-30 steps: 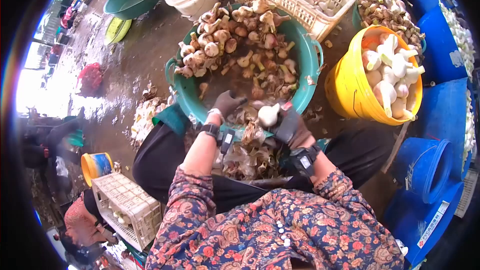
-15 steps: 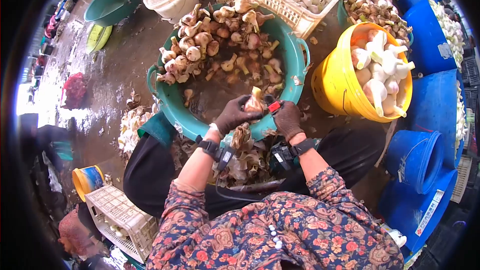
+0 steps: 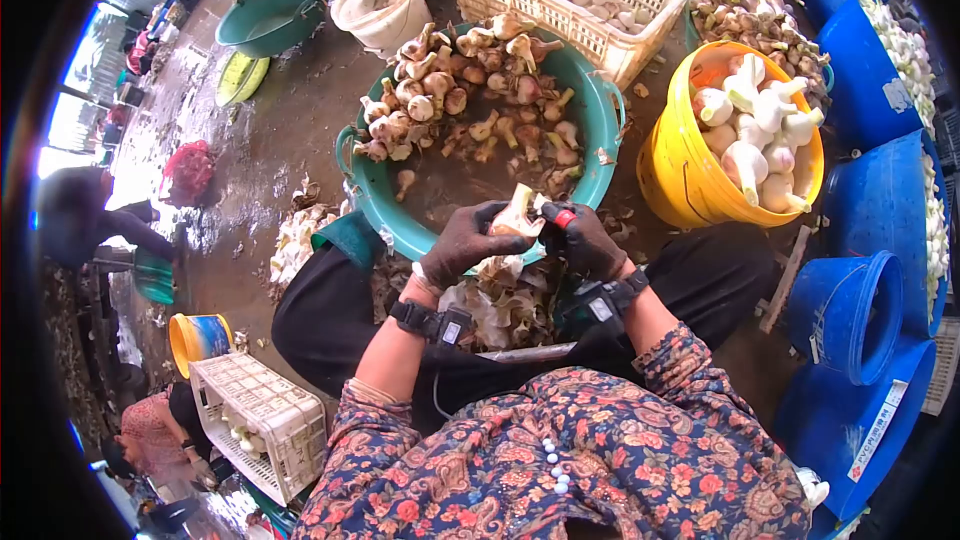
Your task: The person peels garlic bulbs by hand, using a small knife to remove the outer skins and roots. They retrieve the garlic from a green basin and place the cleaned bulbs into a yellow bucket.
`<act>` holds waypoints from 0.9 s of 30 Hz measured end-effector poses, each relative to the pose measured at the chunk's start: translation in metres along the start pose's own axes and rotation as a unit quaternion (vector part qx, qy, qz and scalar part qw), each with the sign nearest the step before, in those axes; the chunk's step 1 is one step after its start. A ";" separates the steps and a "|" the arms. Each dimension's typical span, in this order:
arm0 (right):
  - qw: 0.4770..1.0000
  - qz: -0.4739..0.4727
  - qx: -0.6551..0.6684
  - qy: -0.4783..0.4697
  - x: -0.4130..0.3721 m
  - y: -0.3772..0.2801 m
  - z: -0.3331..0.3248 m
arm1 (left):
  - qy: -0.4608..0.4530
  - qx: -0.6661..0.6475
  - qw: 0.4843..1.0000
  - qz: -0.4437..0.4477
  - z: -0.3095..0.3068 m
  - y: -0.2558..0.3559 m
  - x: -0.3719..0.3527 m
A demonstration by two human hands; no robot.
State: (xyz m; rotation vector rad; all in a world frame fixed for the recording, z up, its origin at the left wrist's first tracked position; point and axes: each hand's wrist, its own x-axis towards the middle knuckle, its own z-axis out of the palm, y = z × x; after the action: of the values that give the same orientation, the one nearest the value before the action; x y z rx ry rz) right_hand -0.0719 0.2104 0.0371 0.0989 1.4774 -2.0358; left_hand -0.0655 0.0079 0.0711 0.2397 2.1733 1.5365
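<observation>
My left hand (image 3: 462, 242), in a dark glove, is closed round a garlic bulb (image 3: 516, 216) with its stem end up. Pale inner skin shows on the bulb. My right hand (image 3: 592, 244), gloved too, grips a small tool with a red part (image 3: 565, 219); its working end is hidden near the bulb. Both hands are over the near rim of a green tub (image 3: 603, 178). Unpeeled garlic bulbs (image 3: 425, 90) are heaped at the tub's far side. Loose garlic skins (image 3: 500, 312) lie below my hands, between my legs.
To the right stands a yellow bucket (image 3: 668, 168) of peeled garlic. A cream crate (image 3: 560, 25) and a white bucket (image 3: 372, 28) stand behind the tub. Blue containers (image 3: 860, 210) line the right side. A person (image 3: 165, 440) sits at lower left beside another crate (image 3: 250, 390).
The bulb shows more pale surface, and skin hangs below it. My right hand has come closer to the bulb. The whole view has shifted, with the surroundings now further right at the left side.
</observation>
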 end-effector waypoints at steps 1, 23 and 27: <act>1.000 -0.003 0.000 -0.003 -0.001 -0.001 0.004 | 0.000 -0.173 0.985 -0.028 0.002 -0.001 -0.004; 0.959 -0.097 -0.267 -0.014 0.000 0.031 0.015 | -0.017 -0.041 0.997 -0.059 0.004 -0.032 -0.030; 0.997 0.062 0.038 -0.032 0.006 0.040 0.011 | -0.001 -0.184 0.981 -0.062 0.004 -0.019 -0.035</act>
State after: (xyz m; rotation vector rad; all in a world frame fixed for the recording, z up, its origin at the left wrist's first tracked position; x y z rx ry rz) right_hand -0.0534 0.1902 0.0057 0.1517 1.3224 -1.9767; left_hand -0.0303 -0.0097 0.0618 -0.0170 1.8186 1.8231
